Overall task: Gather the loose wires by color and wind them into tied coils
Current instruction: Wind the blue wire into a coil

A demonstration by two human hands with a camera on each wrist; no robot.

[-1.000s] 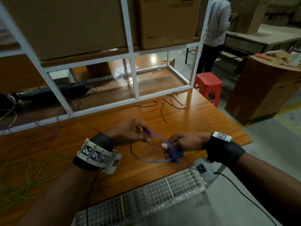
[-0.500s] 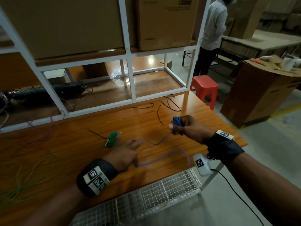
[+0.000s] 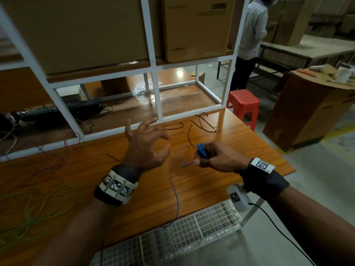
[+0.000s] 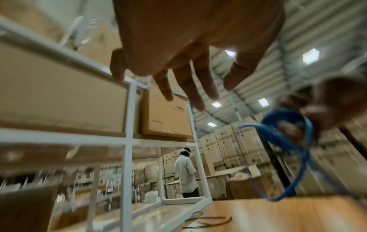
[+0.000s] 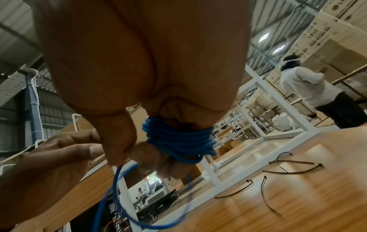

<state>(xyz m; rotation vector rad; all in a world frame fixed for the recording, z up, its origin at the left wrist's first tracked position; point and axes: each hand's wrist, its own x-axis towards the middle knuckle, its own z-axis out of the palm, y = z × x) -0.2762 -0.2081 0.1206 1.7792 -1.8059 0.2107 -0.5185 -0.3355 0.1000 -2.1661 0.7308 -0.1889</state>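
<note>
Gripping a small blue wire coil (image 3: 201, 150) wound around its fingers, the right hand (image 3: 217, 159) is held above the wooden table (image 3: 230, 181), with the thumb pressed against the curled fingers just below the bundle. From that grip a loose blue tail (image 3: 175, 196) drops out toward the left, loops once beside the fist and trails down across the tabletop to the near edge, where it reaches a white wire-mesh basket (image 3: 201, 227). In the right wrist view the turns sit tight round the fingers (image 5: 158, 157) and the free strand (image 5: 117, 185) hangs from under the thumb. The left hand (image 3: 148, 148) hovers just left of the coil, fingers spread and slack, holding nothing; in the left wrist view its fingers (image 4: 190, 87) point outward with the blue loop (image 4: 288, 125) off to their right. Beyond the grip, toward the far edge of the table, several black cable ties (image 3: 203, 123) lie scattered in front of a white metal rack (image 3: 157, 104). Far to the left of both hands, green wires (image 3: 34, 208) lie loose on the table, and thin reddish wires (image 3: 57, 160) lie farther back on that side.
</note>
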